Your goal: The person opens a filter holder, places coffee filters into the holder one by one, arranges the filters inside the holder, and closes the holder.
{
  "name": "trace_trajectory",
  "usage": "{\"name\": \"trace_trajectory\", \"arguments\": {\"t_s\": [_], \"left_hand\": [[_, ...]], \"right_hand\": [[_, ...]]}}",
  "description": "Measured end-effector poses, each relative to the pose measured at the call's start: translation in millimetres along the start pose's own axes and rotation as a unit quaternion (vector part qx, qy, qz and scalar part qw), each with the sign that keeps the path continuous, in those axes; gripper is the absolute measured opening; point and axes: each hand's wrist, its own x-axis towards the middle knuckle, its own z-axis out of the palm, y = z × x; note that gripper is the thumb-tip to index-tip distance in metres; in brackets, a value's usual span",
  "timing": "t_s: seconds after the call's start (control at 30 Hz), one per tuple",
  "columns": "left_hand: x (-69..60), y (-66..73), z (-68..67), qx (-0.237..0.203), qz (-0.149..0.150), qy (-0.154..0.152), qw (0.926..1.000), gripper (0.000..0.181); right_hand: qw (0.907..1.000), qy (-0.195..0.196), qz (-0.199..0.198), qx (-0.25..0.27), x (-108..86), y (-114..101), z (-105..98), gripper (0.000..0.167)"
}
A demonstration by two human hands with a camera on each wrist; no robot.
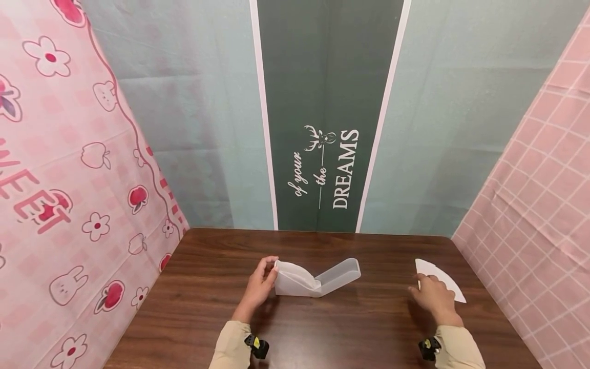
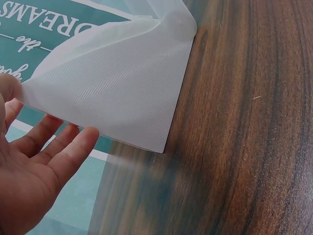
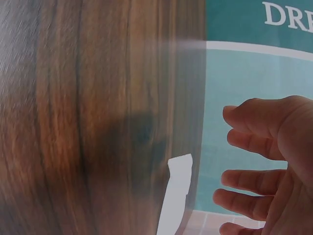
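My left hand (image 1: pixel 258 289) holds the left end of a translucent white plastic case (image 1: pixel 292 285), thumb on the near side. The case stands on the table with its hinged lid (image 1: pixel 338 278) swung out to the right. Inside it, a curved white paper edge shows above the ribbed wall (image 2: pixel 112 93). Farther right, a fan-shaped stack of white paper (image 1: pixel 444 279), like cone coffee filters, lies on the table. Over its near side hovers my right hand (image 1: pixel 435 298), and in the right wrist view its loosely bent fingers (image 3: pixel 252 181) hold nothing, apart from the paper (image 3: pixel 177 188).
The brown wood-grain table (image 1: pixel 359 328) ends at a green printed cloth (image 1: pixel 318 102) behind it. Pink patterned cloths hang at the left (image 1: pixel 92 205) and right (image 1: pixel 521 205) sides. A small black wrist camera sits on each sleeve.
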Motion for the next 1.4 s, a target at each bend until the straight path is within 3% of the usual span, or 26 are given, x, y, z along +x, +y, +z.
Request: {"name": "trace_trajectory", "arguments": {"t_s": [0.4, 0.7, 1.03, 1.1, 1.33, 1.4], "left_hand": [[0.1, -0.3, 0.2, 0.002, 0.006, 0.0, 1.0, 0.027], [0.1, 2.1, 0.4, -0.003, 0.009, 0.002, 1.0, 0.027], [0.5, 1.5, 0.8, -0.005, 0.01, 0.003, 0.9999, 0.028], [-0.2, 4.7, 0.5, -0.008, 0.009, 0.001, 0.9999, 0.027], [-9.8, 37.5, -4.3, -0.015, 0.012, -0.013, 0.9997, 0.026], [-10.1, 39.7, -4.1, -0.016, 0.008, -0.014, 0.9998, 0.027]], "right_hand": [[0.9999, -0.004, 0.012, -0.001, 0.1, 15.3, -4.5, 0.04], [0.9986, -0.033, 0.04, 0.009, 3.9, 29.4, -1.2, 0.042], [0.9977, -0.049, 0.045, 0.016, 7.0, 38.6, -5.8, 0.044], [0.9973, -0.053, 0.047, 0.017, 7.8, 39.4, -8.0, 0.044], [0.9963, -0.066, 0.054, 0.016, 9.3, 46.6, -12.9, 0.046], [0.9959, -0.069, 0.056, 0.017, 9.1, 49.5, -14.1, 0.047]]}}
